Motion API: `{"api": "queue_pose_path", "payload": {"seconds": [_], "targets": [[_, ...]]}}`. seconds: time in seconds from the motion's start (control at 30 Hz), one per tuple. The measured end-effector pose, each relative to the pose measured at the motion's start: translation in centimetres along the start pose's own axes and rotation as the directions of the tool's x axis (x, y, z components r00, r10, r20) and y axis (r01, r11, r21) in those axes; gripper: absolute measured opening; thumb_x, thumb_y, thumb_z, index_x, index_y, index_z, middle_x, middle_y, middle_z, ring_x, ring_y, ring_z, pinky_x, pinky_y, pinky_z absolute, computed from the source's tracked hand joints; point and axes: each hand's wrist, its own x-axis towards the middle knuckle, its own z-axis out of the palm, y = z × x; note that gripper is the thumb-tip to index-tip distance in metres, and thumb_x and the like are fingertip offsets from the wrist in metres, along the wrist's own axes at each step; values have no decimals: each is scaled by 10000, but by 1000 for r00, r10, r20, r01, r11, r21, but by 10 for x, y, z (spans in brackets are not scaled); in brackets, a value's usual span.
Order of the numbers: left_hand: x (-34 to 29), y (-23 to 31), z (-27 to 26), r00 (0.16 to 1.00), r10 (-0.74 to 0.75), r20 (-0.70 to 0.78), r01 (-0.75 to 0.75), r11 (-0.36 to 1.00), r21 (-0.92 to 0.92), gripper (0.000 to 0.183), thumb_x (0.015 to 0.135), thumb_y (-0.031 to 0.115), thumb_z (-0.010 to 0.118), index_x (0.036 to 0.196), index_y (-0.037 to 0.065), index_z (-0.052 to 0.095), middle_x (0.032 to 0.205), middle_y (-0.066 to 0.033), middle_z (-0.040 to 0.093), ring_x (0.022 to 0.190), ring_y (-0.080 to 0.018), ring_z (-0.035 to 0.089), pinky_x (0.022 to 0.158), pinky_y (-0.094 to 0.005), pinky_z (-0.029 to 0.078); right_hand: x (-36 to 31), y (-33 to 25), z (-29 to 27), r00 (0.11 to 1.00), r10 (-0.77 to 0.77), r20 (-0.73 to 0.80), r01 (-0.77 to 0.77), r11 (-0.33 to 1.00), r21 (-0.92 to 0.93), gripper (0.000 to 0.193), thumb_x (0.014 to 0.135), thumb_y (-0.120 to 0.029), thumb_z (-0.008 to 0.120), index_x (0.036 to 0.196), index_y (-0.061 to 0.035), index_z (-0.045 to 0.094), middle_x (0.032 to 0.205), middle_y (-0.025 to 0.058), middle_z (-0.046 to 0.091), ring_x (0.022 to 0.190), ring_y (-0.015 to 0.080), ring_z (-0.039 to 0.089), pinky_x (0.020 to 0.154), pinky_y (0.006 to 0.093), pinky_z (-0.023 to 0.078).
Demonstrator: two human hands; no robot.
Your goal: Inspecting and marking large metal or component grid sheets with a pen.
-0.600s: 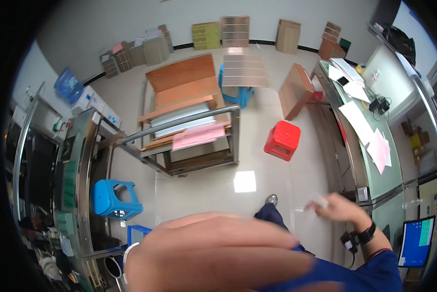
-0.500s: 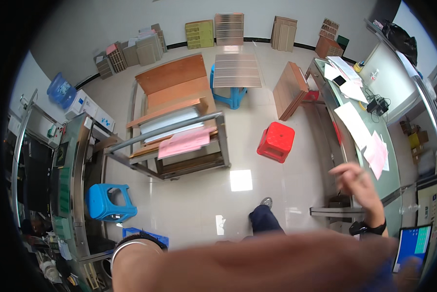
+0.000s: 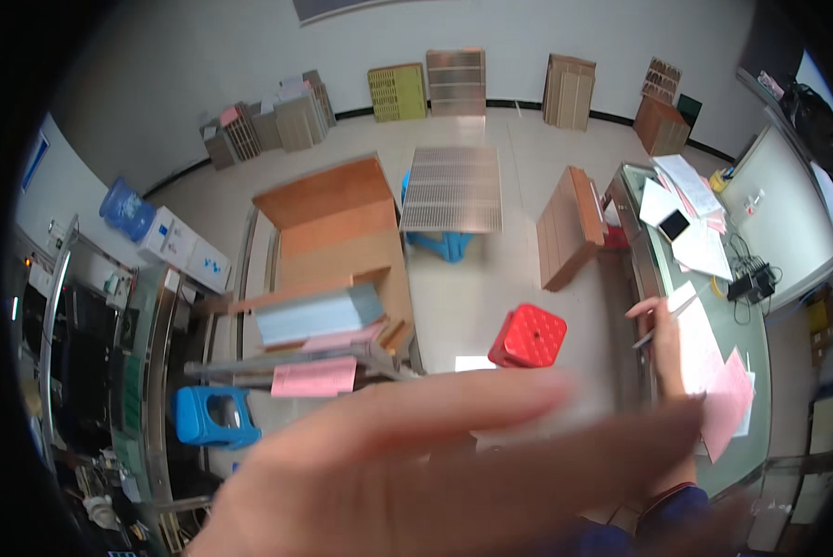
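Observation:
Close in front of the view, my left hand is large and blurred. Its fingers stretch to the right with the thumb held apart, and nothing shows between them. At the green-topped desk on the right, my right hand is closed on a slim pen. That hand is beside a long white sheet and a pink sheet lying on the desk. My left hand hides the lower middle of the scene and part of my right forearm.
A red stool stands mid-floor. Left of it is a metal-framed cart with boards and papers. A slatted panel rests on a blue stool. Brown boards lean by the desk. A phone lies on papers; another blue stool stands left.
My right hand has moved up and forward over the desk papers, and a pen now shows in it. My left hand's fingers have come into view. The whole view has shifted.

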Motion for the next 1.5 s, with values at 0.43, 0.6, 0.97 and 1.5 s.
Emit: {"api": "queue_pose_path", "payload": {"seconds": [0.43,0.6,0.97,1.5], "targets": [[39,-378,211,514,-775,368,672,97,-734,253,963,115,438,1152,3,562,1048,-115,630,939,-180,614,835,-289,487,249,5,42,996,23,87,-42,974,222,360,979,-354,417,1045,-34,569,778,59,660,594,52,561,503,176,432],[25,-422,210,450,-777,441,713,16,-701,240,962,111,434,1139,22,570,1040,-104,630,928,-168,613,819,-273,485,345,-62,12,972,-139,191,157,984,-86,362,979,-356,414,1043,-37,574,744,49,650,570,50,554,485,168,420],[60,-576,254,206,-920,333,602,-149,-784,237,958,130,450,1120,4,568,985,-108,641,854,-179,634,749,-271,517,665,-21,159,944,-213,252,246,964,-106,391,968,-413,422,1124,-89,577,799,45,653,662,55,567,589,212,461],[-7,-872,448,-220,-969,-113,303,43,-952,503,882,201,629,1279,19,379,1013,-64,560,858,-147,571,748,-261,509,518,522,393,863,474,173,-503,835,224,528,933,-274,550,1356,-43,334,1203,133,499,1106,218,498,932,364,434]]}}
